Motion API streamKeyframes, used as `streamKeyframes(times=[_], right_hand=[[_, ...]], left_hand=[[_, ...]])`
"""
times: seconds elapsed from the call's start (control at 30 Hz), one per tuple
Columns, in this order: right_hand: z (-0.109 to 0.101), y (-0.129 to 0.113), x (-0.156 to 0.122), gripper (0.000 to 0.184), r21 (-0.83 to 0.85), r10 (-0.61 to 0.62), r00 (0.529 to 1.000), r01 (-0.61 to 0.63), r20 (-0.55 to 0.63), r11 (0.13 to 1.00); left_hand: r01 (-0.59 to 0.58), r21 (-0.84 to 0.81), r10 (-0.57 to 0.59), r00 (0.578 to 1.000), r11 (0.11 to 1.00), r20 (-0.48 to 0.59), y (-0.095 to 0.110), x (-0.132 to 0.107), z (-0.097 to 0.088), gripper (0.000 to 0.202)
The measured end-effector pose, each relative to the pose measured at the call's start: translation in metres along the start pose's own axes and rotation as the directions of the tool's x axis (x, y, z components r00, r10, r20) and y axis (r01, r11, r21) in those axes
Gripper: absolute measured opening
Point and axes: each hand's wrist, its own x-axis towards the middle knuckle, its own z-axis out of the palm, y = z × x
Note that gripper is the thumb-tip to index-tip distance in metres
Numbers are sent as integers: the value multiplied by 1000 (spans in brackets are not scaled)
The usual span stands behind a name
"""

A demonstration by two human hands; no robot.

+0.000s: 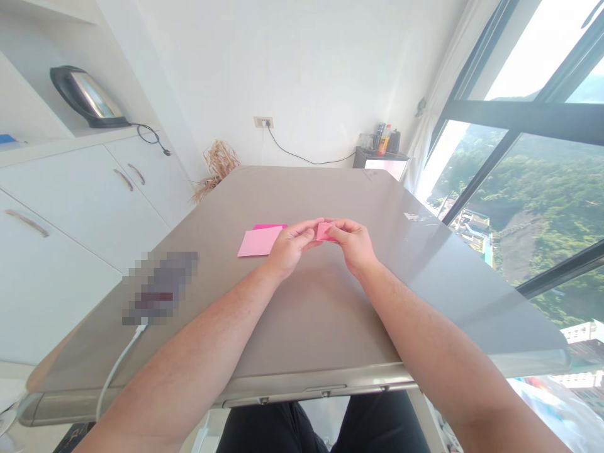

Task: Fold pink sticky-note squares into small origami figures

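Observation:
Both hands meet over the middle of the grey table (330, 296). My left hand (289, 246) and my right hand (355, 244) each pinch one side of a small folded pink paper (324, 231), held just above the tabletop. Fingers of both hands are closed on it. Just left of my left hand a light pink sheet (258, 241) lies flat on the table, with a darker pink sheet (268, 226) showing from under its far edge.
A blurred dark object (160, 286) with a white cable (117, 365) lies on the table's left part. White cabinets (85, 201) stand to the left with a kettle (87, 97) on a shelf. A large window (528, 189) fills the right. A small stand with bottles (382, 151) is at the back.

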Motion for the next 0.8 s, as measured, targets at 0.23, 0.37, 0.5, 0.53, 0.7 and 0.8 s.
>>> streamKeyframes(times=[0.23,0.37,0.5,0.53,0.7,0.8], right_hand=[[-1,-1,1,12,116,28,999,-30,20,993],[-1,1,1,10,148,48,999,-51,23,988],[1,0,0,12,116,38,999,-40,15,992],[2,-1,0,11,99,32,999,-33,10,995],[5,-5,-3,10,37,44,998,-42,-41,998],[4,-6,-3,11,47,78,997,-77,-26,996]], left_hand=[[-31,-8,31,999,999,44,2,-2,4,36],[-26,-67,28,999,997,29,3,-1,4,36],[-5,-74,7,1000,997,25,5,-2,6,40],[0,-66,1,1000,998,26,5,-2,7,42],[6,-18,-6,1000,1000,25,4,-2,8,47],[14,-24,-13,1000,1000,19,2,-3,7,48]])
